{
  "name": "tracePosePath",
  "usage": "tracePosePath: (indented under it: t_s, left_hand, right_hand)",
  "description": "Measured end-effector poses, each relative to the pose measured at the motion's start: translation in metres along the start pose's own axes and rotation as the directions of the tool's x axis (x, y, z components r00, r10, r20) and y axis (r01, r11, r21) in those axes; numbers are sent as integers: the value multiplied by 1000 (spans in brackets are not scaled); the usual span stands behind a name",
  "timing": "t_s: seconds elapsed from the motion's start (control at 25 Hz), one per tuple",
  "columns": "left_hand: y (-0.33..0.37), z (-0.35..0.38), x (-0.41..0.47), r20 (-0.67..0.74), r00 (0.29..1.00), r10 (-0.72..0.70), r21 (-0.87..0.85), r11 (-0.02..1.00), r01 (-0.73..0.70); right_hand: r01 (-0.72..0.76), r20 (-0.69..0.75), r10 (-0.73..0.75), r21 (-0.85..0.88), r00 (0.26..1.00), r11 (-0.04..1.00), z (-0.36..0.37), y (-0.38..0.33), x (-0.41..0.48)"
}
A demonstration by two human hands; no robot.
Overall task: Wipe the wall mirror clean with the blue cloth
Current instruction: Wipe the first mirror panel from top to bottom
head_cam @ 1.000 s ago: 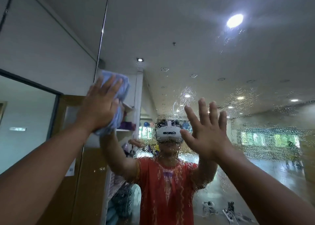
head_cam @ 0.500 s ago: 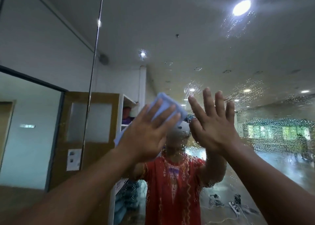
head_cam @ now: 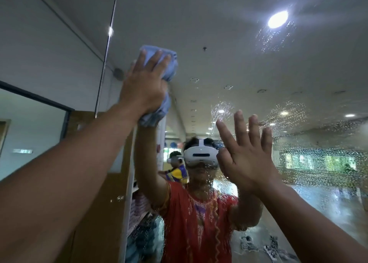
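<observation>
The wall mirror (head_cam: 229, 49) fills the view, speckled with water droplets on its right half and lower middle. My left hand (head_cam: 143, 87) is raised high and presses the bunched blue cloth (head_cam: 169, 65) flat against the glass with straight fingers, just right of the mirror's left edge (head_cam: 105, 63). My right hand (head_cam: 247, 159) is lower and to the right, its fingers spread and its palm towards the glass. It holds nothing. The cloth's lower part hangs below my left palm.
The mirror reflects me in a red top and a white headset (head_cam: 200, 156), and another person (head_cam: 176, 170) behind. Left of the mirror's edge are a grey wall (head_cam: 49, 43) and a wooden door (head_cam: 95, 193).
My left hand swept the cloth from the left to the middle of the glass, then up and leftwards to its high spot now. My right hand stayed open at about the same place.
</observation>
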State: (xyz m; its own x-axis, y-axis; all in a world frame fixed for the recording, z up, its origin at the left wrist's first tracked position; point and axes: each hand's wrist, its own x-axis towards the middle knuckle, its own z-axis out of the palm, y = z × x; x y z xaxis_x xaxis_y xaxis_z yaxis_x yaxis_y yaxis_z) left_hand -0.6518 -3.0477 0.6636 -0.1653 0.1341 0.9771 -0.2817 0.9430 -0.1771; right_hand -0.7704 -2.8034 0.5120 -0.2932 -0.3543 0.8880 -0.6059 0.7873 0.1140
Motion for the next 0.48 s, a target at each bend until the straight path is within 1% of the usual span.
tracePosePath:
  t_s: [0.04, 0.08, 0.16, 0.2, 0.32, 0.4, 0.48]
  left_hand:
    - [19, 1, 3, 6, 1000, -20, -13, 1000, 20]
    - [35, 2, 0, 9, 1000, 11, -22, 1000, -11]
    - [57, 7, -25, 17, 984, 177, -7, 984, -176]
    - [62, 11, -43, 13, 960, 278, 13, 960, -278]
    - [59, 24, -111, 23, 857, 515, 46, 856, -515]
    - [38, 26, -151, 48, 781, 623, 46, 779, -625]
    - [4, 18, -172, 58, 716, 696, 56, 714, -698]
  right_hand:
    - [-1, -6, 1, 1, 1000, 1000, 0, 1, 1]
    - [-2, -11, 2, 4, 1000, 1000, 0, 1, 2]
    - [1, -7, -1, 12, 1000, 1000, 1, 2, 2]
    - [-1, -3, 1, 17, 1000, 1000, 1, 2, 2]
    - [-2, -7, 3, 17, 1000, 1000, 3, 3, 2]
    - [0, -6, 0, 25, 1000, 1000, 3, 3, 2]
    - [0, 0, 1, 31, 1000, 1000, 1, 3, 2]
